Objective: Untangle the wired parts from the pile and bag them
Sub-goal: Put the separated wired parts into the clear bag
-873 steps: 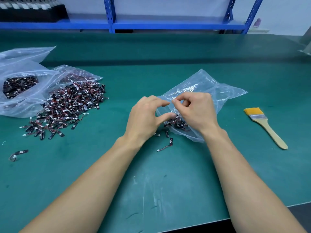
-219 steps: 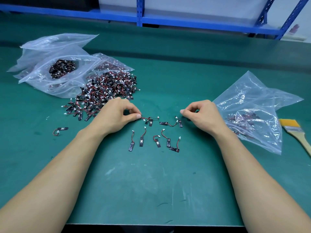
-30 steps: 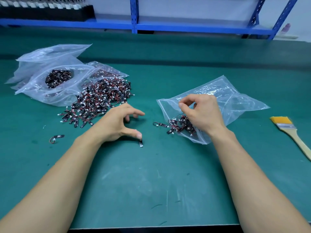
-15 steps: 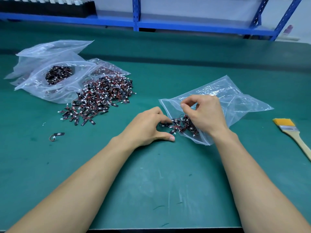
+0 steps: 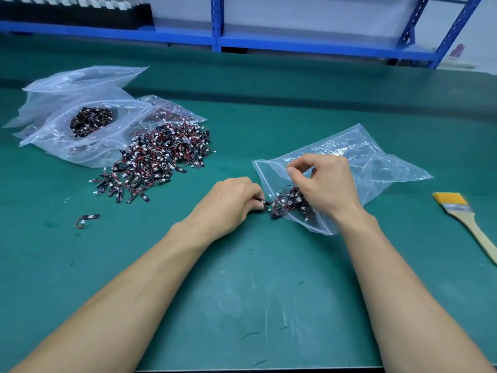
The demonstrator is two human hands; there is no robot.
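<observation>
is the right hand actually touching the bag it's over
Touching. The head view shows the right hand with thumb and forefinger pinched on the upper lip of the bag, holding its mouth open.

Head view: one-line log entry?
left hand: pinches wired part at bag mouth | right hand: pinches bag edge | pile: unbagged

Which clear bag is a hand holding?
The lone bag near the brush: the right hand pinches its mouth edge, the left hand holds wired parts there. The bags behind the pile lie untouched.
</observation>
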